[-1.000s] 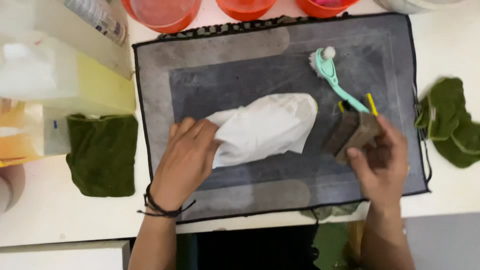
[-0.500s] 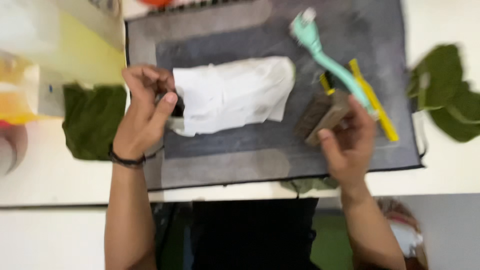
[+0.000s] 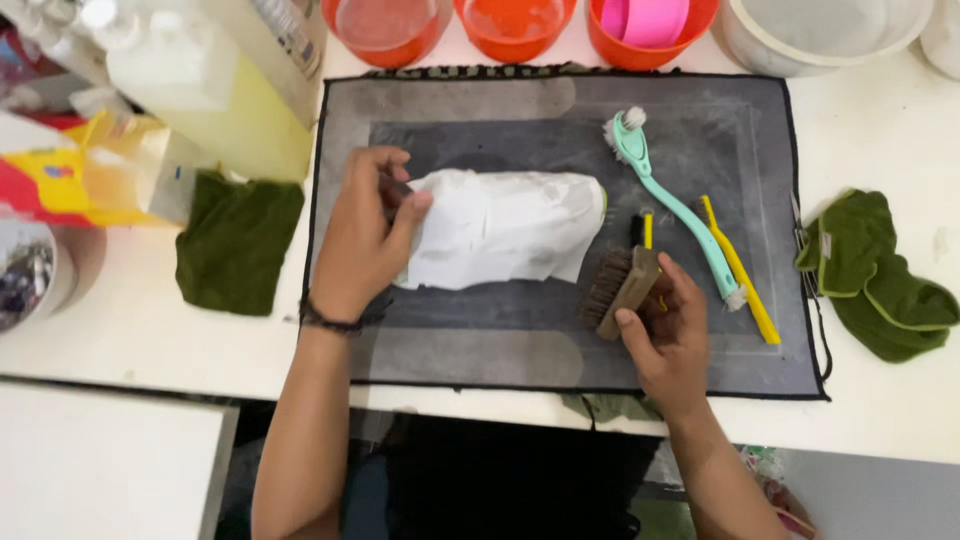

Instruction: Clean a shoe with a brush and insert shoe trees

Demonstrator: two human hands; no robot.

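Since half a second ago the left hand has shifted a little onto the near end of the white wrapped bundle, which lies in much the same place along the middle of the dark grey rubber mat. Its fingers are curled and pinching the bundle's left end, thumb on top. Right of the bundle, the right hand grips a wooden-backed brush with dark bristles, fingers wrapped round the wooden back, bristles facing the bundle and close to it, not clearly touching. Beyond that brush on the mat lie a mint-green long-handled brush and a thin yellow-handled brush, side by side and slanted. Off the mat's left edge a dark green folded cloth rests on the white worktop; off its right edge sits a crumpled green cloth. Behind the mat's far edge stand orange bowls, one holding a pink item.
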